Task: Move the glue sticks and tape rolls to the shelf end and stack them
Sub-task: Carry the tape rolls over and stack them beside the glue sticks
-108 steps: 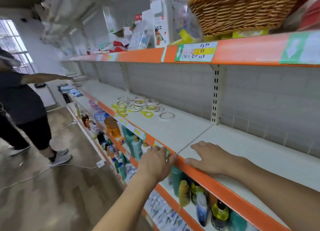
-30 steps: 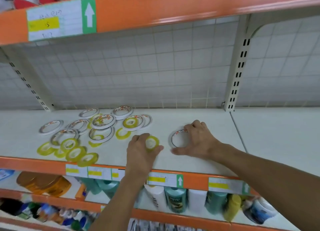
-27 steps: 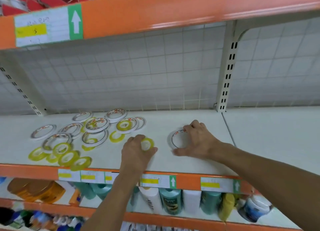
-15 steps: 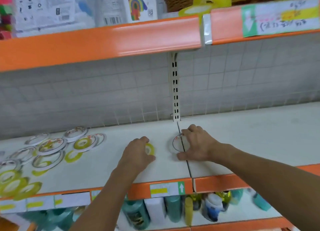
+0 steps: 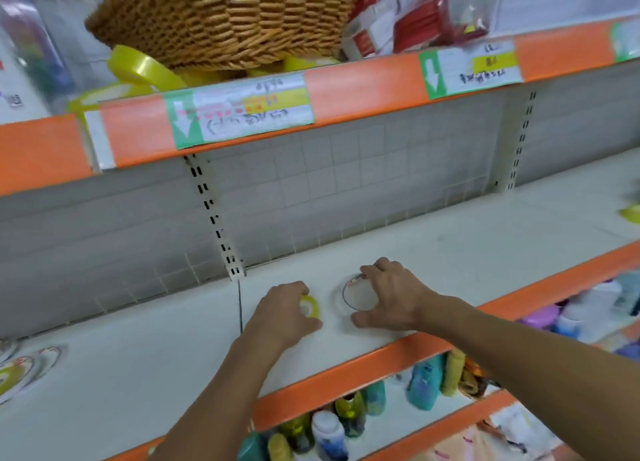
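My left hand (image 5: 280, 313) grips a small yellow tape roll (image 5: 310, 307) on the white shelf (image 5: 450, 252), fingers curled round it. Just to its right my right hand (image 5: 391, 299) holds a larger clear tape roll with a white-and-red core (image 5: 356, 292), fingers over the far rim and thumb at the near side. Both rolls lie flat on the shelf board, just right of the board seam. Several more tape rolls (image 5: 20, 367) lie at the far left edge of the view. A yellow object (image 5: 632, 214) shows at the right edge of the shelf, blurred.
An orange-edged upper shelf (image 5: 363, 86) overhangs with a wicker basket (image 5: 225, 20), yellow tape rolls (image 5: 142, 69) and red packets (image 5: 415, 17). Slotted uprights (image 5: 214, 218) stand against the tiled back wall. Bottles (image 5: 422, 384) fill the shelf below.
Both hands have slid their tape rolls to the right along the shelf, past the board seam. The pile of rolls has dropped back to the far left of the view.
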Demonstrator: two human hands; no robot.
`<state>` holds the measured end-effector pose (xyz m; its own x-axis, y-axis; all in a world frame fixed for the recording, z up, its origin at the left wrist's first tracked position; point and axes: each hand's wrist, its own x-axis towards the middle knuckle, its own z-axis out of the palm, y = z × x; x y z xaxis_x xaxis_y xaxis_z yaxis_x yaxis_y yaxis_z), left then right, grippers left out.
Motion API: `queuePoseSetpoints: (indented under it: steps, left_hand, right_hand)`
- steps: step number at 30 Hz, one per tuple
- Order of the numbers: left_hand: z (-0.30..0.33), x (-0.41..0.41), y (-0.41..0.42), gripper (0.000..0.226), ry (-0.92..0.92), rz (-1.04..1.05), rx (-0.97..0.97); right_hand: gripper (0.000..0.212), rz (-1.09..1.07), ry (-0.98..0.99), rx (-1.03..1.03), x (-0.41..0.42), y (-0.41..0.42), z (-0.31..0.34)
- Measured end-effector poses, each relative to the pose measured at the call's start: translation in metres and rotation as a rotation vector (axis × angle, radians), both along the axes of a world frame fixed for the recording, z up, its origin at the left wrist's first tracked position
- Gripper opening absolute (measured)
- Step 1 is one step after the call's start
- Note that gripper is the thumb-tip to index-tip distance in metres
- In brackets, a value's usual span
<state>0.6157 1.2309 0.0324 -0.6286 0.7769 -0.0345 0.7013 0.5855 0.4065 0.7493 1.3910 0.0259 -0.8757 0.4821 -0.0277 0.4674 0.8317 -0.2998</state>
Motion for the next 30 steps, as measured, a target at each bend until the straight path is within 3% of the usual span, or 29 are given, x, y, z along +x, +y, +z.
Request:
queuePoseSetpoints:
  steps: [30]
  left_hand:
    - [-0.009, 0.125, 0.310, 0.057, -0.002, -0.614, -0.023]
  right_hand:
    - [0.084, -0.690, 0.101, -0.054, 0.194, 0.200, 0.004]
